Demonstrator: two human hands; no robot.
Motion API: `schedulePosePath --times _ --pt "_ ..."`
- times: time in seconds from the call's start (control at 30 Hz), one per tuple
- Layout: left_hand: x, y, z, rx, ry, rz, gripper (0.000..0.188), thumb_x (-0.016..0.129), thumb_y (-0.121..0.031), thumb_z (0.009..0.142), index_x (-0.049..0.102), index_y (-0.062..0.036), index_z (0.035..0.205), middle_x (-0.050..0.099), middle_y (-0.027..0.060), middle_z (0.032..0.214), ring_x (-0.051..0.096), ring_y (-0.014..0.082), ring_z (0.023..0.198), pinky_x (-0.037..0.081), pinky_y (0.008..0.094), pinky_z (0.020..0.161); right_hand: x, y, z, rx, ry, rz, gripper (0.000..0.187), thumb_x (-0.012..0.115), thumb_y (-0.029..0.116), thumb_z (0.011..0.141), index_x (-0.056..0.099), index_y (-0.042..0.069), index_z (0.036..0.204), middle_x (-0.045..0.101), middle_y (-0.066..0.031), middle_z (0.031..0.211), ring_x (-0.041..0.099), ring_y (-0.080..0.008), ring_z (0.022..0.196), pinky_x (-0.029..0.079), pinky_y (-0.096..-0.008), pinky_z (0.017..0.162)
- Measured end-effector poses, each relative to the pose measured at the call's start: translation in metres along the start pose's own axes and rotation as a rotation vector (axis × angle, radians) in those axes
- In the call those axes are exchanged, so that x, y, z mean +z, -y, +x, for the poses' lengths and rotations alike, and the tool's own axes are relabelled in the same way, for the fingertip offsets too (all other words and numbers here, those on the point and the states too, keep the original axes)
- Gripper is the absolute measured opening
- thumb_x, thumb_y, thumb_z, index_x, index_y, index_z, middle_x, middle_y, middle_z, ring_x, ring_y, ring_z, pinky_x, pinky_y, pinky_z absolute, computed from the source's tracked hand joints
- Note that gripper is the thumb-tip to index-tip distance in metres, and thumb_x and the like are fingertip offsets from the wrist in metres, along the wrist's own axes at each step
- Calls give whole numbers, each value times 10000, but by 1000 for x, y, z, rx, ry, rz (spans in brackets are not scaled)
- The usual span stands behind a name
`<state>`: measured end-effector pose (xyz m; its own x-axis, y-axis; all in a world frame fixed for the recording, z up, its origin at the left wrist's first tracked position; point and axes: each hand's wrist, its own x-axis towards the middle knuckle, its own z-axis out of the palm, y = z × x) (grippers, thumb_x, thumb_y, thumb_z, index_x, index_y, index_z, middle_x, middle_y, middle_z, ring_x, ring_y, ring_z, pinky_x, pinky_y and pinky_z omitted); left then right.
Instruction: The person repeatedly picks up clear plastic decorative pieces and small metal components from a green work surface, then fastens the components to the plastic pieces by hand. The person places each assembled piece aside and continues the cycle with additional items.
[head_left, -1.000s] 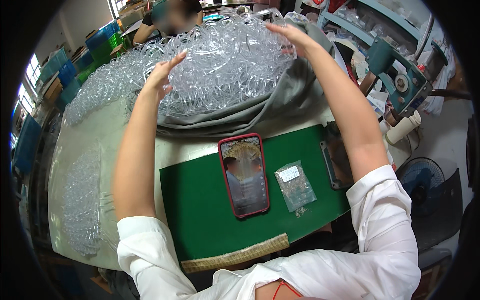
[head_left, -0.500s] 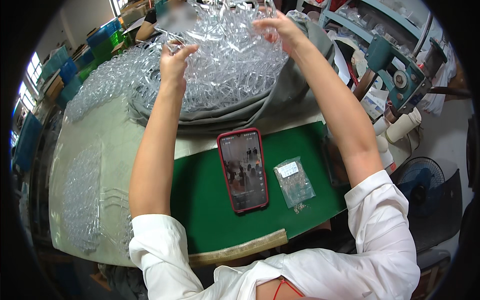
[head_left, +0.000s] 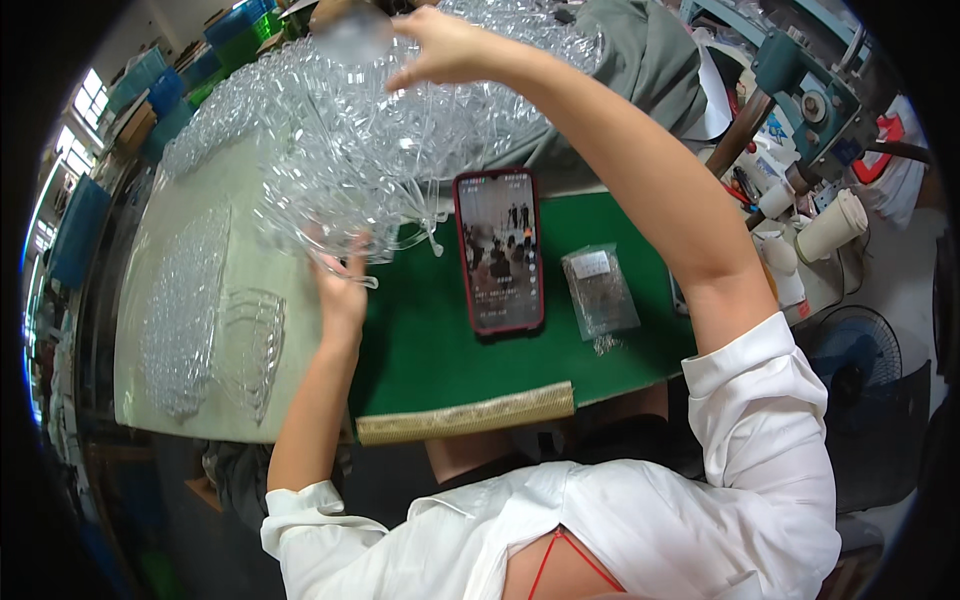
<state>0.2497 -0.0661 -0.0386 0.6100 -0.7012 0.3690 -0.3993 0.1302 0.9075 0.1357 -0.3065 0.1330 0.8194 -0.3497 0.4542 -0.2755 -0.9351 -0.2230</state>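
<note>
My left hand [head_left: 342,275] is closed around the near end of a tangled bunch of clear, curved plastic strips [head_left: 330,200], held over the left edge of the green mat. The strips are too tangled to tell their kind. My right hand [head_left: 440,50] reaches far across the large heap of the same strips [head_left: 500,105]. Its thumb and fingers are apart, and nothing shows between them. The heap lies on a grey cloth [head_left: 650,60] at the back of the table. Below the bunch, my left fingers are partly hidden by strips.
On the green mat [head_left: 420,370] lie a red-cased phone [head_left: 500,255] and a small plastic bag [head_left: 600,290] with tiny metal parts spilled beside it. Clear pieces in rows [head_left: 185,310] lie at left. A green machine [head_left: 810,105] and a white cup [head_left: 832,225] stand at right.
My left hand has come back toward me from the heap, bringing a bunch of strips. My right hand has swung left over the heap. The view has shifted.
</note>
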Motion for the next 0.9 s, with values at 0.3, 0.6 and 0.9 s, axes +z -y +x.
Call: schedulePosePath --times 0.3,0.6,0.9 --pt "-90 -92 -68 -281 608 646 472 667 -142 859 546 26 1283 648 127 1178 648 197 1006 511 271 780 9 19 -7 -64 -175 -376 248 629 85 746 665 28 985 628 -253 1090 634 -357 991 515 -460 696" --pt "-1 -151 -43 305 511 -481 716 654 -282 886 313 22 1438 456 178 1407 411 248 1327 338 376 1080 -111 134 -83 -86 -416 -406 255 570 64 735 610 -86 938 623 -285 891 634 -415 865 520 -468 748" --pt "32 -166 -118 305 526 -1173 585 473 -493 957 391 -52 1333 593 150 1166 537 287 1162 373 425 1063 8 173 -289 -121 -351 208 704 741 204 661 422 26 1264 480 -158 1116 463 -327 1112 314 -457 867"
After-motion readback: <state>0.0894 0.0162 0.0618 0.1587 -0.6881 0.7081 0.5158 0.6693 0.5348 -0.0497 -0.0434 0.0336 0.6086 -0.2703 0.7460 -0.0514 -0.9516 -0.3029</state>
